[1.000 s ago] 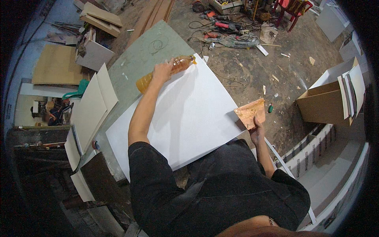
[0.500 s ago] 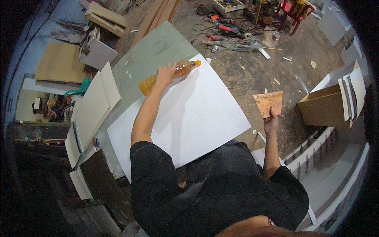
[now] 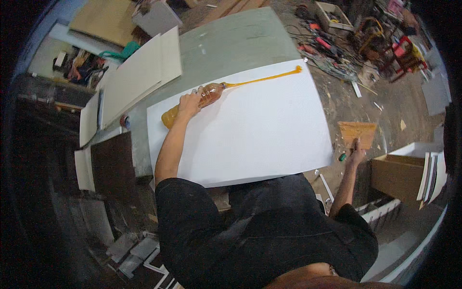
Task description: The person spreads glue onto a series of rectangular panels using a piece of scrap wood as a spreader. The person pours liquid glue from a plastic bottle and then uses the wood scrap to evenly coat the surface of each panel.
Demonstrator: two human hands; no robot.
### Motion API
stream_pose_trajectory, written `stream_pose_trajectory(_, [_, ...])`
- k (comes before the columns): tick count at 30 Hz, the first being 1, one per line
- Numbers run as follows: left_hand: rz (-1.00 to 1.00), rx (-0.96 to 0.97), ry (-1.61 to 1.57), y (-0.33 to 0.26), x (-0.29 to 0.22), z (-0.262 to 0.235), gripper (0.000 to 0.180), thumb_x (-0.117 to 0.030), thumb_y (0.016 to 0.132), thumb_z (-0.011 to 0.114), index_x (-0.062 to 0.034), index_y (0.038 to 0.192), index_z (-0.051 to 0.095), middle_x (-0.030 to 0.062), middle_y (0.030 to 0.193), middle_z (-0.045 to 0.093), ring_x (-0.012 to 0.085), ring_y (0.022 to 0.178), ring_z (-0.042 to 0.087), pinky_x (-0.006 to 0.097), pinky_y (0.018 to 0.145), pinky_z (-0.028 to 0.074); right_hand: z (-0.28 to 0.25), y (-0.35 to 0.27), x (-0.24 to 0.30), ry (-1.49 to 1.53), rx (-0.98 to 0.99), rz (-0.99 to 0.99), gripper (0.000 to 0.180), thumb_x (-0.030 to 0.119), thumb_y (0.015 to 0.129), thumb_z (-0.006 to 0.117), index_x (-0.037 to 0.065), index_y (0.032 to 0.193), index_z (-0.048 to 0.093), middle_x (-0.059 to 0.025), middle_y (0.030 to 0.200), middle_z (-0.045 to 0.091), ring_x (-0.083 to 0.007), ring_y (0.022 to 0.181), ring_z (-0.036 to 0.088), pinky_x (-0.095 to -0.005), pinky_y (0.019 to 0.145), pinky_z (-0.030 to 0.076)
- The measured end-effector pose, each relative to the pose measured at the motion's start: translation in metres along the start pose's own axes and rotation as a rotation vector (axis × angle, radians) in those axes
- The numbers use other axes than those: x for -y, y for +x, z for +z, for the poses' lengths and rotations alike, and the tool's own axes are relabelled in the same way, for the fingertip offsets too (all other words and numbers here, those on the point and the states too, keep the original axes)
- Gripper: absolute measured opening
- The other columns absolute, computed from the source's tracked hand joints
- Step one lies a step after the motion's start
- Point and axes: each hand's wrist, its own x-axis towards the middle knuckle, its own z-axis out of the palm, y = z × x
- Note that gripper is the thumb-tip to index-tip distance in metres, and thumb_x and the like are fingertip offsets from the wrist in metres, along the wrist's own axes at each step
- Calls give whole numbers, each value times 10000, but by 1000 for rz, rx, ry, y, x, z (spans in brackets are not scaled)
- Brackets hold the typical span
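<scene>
My left hand [image 3: 189,104] is wrapped round a clear plastic bottle [image 3: 210,95] of yellow-orange glue, tilted low over a white sheet [image 3: 255,130]. From its mouth a line of orange glue [image 3: 264,77] runs right along the sheet's far edge, ending in a thicker blob near the far right corner. Out past the sheet's right edge, my right hand [image 3: 356,153] grips a flat, orange-stained spreader [image 3: 358,133] from below, held apart from the sheet. The sheet lies on a grey-green worktop [image 3: 236,41].
Pale boards [image 3: 139,82] lean at the left of the worktop. Tools and cables [image 3: 329,53] litter the floor at far right, beside a red chair [image 3: 403,55]. A brown box [image 3: 397,176] with panels stands at the right. A small green object [image 3: 342,157] shows below the spreader.
The bottle has drawn left from the sheet's far corner, leaving a glue line behind it. My view has turned, shifting the surroundings. The right hand still holds the spreader.
</scene>
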Motion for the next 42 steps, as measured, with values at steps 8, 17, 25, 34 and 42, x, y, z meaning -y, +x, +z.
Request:
stream_pose_trajectory(8, [-224,62,-49,-130,185,65,934,-201,667,814,-138,1473,345,152,1158,631,359,938,685,484,797,550,250,-117,87,-453,519,-521,324,91,880,601,-98,1143,610,-236,1044,701,-294,964,681,-392,854,516])
stream_pose_trajectory(17, [-287,-16,-408,-204,289,82,963,-320,670,826,-173,1483,333,217,1241,608,434,1104,605,517,943,489,593,-355,123,-384,1163,-825,289,68,932,580,159,1186,684,-84,1180,671,-317,1026,647,-401,869,535])
stream_pose_trajectory(25, [-151,-370,-790,-193,330,84,1015,-350,628,874,-69,1454,356,234,1226,620,394,1145,605,471,964,491,633,-348,59,-968,1171,-1374,408,9,849,536,190,1192,663,3,1291,627,-221,1164,578,-407,980,478])
stream_pose_trajectory(34, [-324,-516,-779,-195,369,78,904,-323,610,907,-24,1322,437,196,1218,607,360,1130,607,447,970,485,545,-362,48,-1317,1258,-1254,452,148,916,532,218,1363,537,14,1378,544,-234,1289,465,-514,1099,346])
stream_pose_trajectory(42, [-215,-545,-901,-187,362,60,961,-343,604,910,-31,1363,410,180,1252,599,336,1151,596,443,992,477,488,-367,94,-1070,1042,-1095,411,-5,789,549,150,1140,694,-25,1262,636,-252,1221,541,-449,1040,431])
